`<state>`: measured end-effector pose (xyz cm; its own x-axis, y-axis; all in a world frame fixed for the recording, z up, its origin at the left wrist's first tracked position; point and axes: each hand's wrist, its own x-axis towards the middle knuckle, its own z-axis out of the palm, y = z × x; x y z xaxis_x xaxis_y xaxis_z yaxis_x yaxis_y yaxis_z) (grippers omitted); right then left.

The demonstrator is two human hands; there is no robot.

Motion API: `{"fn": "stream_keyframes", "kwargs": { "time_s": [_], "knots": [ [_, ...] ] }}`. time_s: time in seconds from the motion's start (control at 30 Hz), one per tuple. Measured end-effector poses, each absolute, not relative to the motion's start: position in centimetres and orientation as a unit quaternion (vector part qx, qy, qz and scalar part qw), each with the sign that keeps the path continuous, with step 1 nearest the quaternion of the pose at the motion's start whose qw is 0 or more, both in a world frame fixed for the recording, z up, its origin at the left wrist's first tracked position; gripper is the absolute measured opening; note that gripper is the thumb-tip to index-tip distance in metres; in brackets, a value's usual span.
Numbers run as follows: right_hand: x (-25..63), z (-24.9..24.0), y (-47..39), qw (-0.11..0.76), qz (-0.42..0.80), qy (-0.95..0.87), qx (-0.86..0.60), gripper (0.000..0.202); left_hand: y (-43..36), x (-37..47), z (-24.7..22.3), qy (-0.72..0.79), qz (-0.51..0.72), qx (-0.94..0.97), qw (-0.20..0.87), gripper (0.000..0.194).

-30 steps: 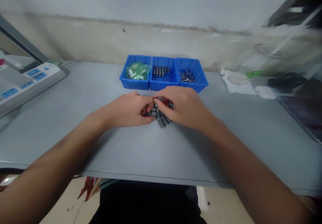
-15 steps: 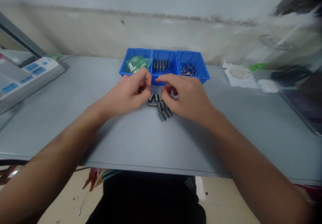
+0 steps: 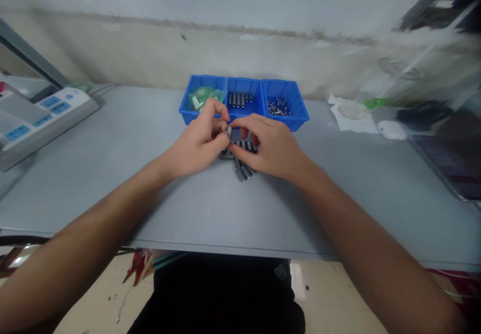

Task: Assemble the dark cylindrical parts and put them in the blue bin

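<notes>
My left hand (image 3: 203,141) is closed around a small metal piece (image 3: 229,131), its thumb and fingers pressed near the tips. Touching the same piece from the right, my right hand (image 3: 266,143) pinches with thumb and forefinger. Several dark metal cylinders (image 3: 245,172) lie on the grey table just below the fingertips, partly hidden by the hands. Behind stand three joined blue bins: the left bin (image 3: 187,104) has a green bag with white pieces, the middle bin (image 3: 252,108) dark cylinders, the right bin (image 3: 300,109) small shiny metal parts.
A white power strip (image 3: 80,102) lies at the left of the table (image 3: 225,219). To the right are a white tissue (image 3: 353,113), a green item (image 3: 376,103), a white rounded object (image 3: 392,129) and a dark flat panel (image 3: 447,158). A wall rises behind the bins.
My hands have come together, the right one moving left until its fingertips meet the left hand's. A small metal piece now shows between them.
</notes>
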<state>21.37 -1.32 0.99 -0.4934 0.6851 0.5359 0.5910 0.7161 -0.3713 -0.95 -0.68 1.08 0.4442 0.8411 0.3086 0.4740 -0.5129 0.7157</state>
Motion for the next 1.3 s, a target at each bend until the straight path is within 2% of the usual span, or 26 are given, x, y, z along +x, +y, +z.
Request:
{"fn": "stream_keyframes", "kwargs": {
  "time_s": [0.2,0.37,0.67,0.97,1.3],
  "knots": [
    [21.0,1.3,-1.6,0.343,0.026,-0.852,-0.395,0.016,-0.7,-0.9,1.4,0.406,0.344,0.796,0.29,0.029],
    [20.9,1.5,-1.6,0.327,0.005,-0.853,-0.407,0.017,-0.8,-0.7,1.8,0.396,0.372,0.791,0.281,0.037],
    [20.8,1.4,-1.6,0.317,0.033,-0.864,-0.389,0.031,-0.8,-0.7,1.8,0.388,0.388,0.768,0.33,0.033],
    [21.3,0.6,-0.8,0.393,-0.017,-0.858,-0.331,0.024,-0.2,-0.6,1.3,0.368,0.434,0.72,0.397,0.032],
    [21.6,0.6,-0.7,0.425,0.021,-0.854,-0.299,0.026,-0.3,-0.7,2.3,0.362,0.419,0.686,0.472,0.033]
  ]
}}
